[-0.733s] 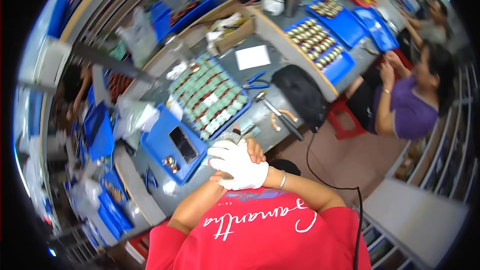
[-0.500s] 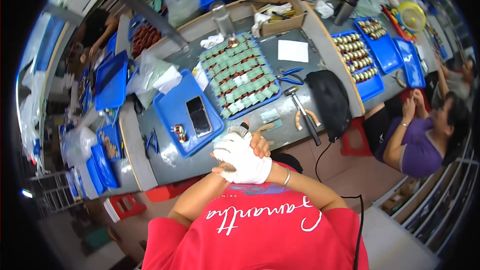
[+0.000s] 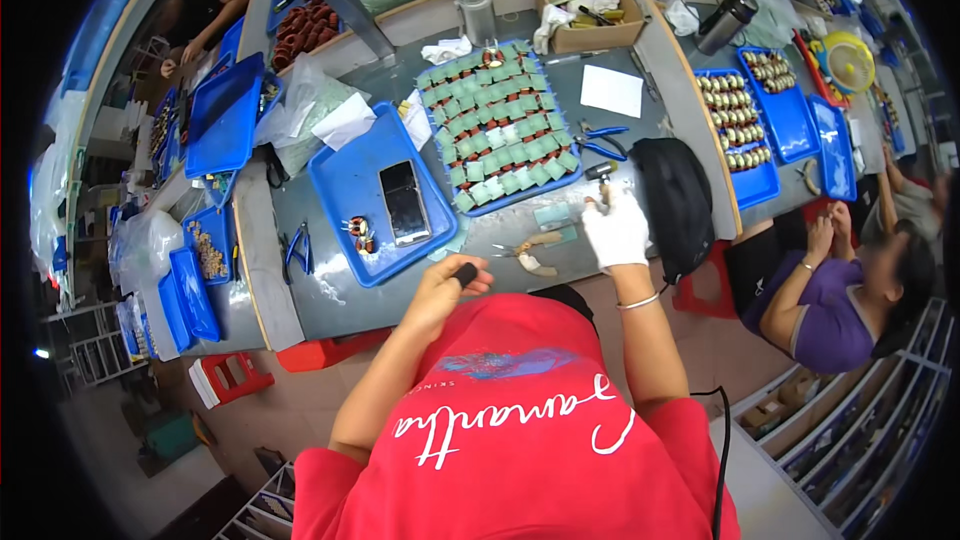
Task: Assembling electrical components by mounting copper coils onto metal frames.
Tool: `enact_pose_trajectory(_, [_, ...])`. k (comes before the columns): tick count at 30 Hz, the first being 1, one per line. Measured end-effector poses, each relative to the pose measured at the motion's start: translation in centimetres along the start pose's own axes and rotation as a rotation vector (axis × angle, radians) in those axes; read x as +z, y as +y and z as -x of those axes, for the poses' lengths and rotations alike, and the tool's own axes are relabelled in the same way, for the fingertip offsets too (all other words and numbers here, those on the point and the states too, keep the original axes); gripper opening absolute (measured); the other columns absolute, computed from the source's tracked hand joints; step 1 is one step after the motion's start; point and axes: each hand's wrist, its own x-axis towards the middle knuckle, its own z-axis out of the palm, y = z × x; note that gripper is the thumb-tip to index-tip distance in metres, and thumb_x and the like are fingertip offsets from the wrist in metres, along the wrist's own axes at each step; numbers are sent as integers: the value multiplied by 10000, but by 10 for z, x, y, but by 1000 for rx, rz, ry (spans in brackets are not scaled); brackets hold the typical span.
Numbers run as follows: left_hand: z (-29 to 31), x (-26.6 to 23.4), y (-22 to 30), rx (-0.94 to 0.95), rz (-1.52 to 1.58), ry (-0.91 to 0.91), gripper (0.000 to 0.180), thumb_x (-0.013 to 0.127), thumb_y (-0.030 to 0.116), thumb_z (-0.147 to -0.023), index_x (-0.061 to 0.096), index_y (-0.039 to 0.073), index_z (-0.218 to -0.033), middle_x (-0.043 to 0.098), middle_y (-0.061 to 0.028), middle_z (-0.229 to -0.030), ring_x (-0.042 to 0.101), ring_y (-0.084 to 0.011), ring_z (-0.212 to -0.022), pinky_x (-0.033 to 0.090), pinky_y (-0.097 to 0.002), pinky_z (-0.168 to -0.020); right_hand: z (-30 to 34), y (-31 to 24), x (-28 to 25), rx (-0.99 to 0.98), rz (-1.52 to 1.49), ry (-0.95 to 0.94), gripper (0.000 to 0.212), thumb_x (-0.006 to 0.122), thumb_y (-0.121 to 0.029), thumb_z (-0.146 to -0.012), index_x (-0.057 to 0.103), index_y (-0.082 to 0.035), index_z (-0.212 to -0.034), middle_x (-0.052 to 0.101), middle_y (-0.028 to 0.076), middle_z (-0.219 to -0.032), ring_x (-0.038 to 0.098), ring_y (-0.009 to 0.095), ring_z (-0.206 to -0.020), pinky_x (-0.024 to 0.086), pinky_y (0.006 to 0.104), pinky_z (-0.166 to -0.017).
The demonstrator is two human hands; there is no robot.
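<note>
My left hand [image 3: 448,292] is bare and hovers over the table's front edge by the blue tray. Its fingers are loosely curled and apart, with a dark cover that seems to sit on one digit. My right hand [image 3: 617,232] wears a white glove and is closed over a hammer [image 3: 600,171]; only the hammer's head shows past the fingers, and the handle is hidden. Left of the glove lie cutting pliers with beige handles [image 3: 540,266], next to small green sheets [image 3: 556,214]. Farther back, a blue tray carries rows of copper coils covered with green pieces [image 3: 497,145].
A blue tray [image 3: 335,180] holds a phone [image 3: 403,204] and loose coils [image 3: 360,234]. Blue-handled pliers [image 3: 602,143] and a black bag [image 3: 672,202] lie near my right hand. Other pliers [image 3: 297,250] lie left. A co-worker [image 3: 810,290] sits at the right, past a partition.
My hands were clasped together and have parted. The gloved right hand moved right onto the hammer, and the left drew away leftward. The beige-handled pliers now show left of the glove. The view shifted slightly.
</note>
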Motion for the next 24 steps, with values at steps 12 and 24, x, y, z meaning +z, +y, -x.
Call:
enact_pose_trajectory(12, [-36, 36, 15, 167, -225, -31, 378, 610, 170, -950, 475, 10, -1264, 652, -109, -943, 615, -135, -842, 497, -259, -715, 7, -14, -5, 657, -1914, -699, 803, 464, -693, -873, 444, -61, -1368, 495, 208, -1298, 571, 328, -1102, 468, 476, -940])
enact_pose_trajectory(24, [-49, 50, 20, 206, -176, 151, 127, 554, 114, -969, 507, 17, -1037, 564, -75, -736, 517, -109, -479, 368, -253, -367, 30, -50, 20, 929, -1932, -828, 667, 459, -568, -946, 481, 10, -1278, 570, 162, -1202, 564, 279, -1113, 444, 427, -964])
